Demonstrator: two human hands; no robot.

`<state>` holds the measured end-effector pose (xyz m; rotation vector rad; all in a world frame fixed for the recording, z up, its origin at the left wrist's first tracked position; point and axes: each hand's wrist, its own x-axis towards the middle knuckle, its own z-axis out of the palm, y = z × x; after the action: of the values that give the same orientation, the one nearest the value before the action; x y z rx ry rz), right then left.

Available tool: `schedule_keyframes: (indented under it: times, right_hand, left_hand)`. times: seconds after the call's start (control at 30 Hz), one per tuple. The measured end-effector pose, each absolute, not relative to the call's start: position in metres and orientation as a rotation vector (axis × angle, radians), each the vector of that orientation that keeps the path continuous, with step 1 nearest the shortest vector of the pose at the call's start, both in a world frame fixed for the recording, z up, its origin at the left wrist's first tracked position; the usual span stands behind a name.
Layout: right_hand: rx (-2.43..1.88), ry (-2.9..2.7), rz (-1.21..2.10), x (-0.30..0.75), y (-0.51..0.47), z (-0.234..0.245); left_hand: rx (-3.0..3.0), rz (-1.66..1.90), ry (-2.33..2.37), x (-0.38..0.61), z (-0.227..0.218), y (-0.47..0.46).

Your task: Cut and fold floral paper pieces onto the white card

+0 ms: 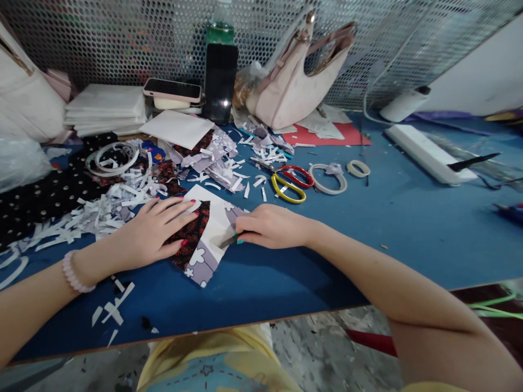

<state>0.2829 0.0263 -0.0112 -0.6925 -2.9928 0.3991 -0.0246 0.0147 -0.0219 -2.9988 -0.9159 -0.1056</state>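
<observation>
My left hand (pixel 153 230) lies flat with fingers stretched out, pressing a dark red patterned fabric piece (pixel 188 238) onto a white card (pixel 213 218) on the blue table. A lavender fabric with white flowers (pixel 203 265) lies under them. My right hand (pixel 269 226) is closed in a pinch at the card's right edge, gripping a small thin tool (pixel 227 240) whose tip rests on the card; I cannot make out what tool it is.
Red-and-yellow scissors (pixel 291 182) and two tape rolls (pixel 327 178) lie behind the hands. White paper strips (pixel 93 209) litter the left side. A pink bag (pixel 294 81), phones (pixel 172 90) and a white paper stack (pixel 104 109) line the perforated back wall. The table edge (pixel 245 326) runs near my lap.
</observation>
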Motion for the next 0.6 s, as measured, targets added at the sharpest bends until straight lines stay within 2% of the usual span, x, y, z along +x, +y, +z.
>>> schedule_keyframes:
  times: [0.17,0.47,0.6]
  right_hand:
    - [-0.634,-2.94,0.496,0.2831,0.0266,-0.011]
    - [-0.677,-3.014,0.236,0.279,0.0214,-0.0133]
    - [-0.562,-3.027,0.072,0.2788,0.0199,-0.0152]
  left_hand:
    - [-3.009,-0.107,-0.929,-0.0254,-0.0222,0.0151]
    - [-3.031,-0.122,-0.955,-0.0251,-0.0229,0.0144]
    - [-3.025,-0.142,-0.941,-0.0247,-0.0235,0.0145]
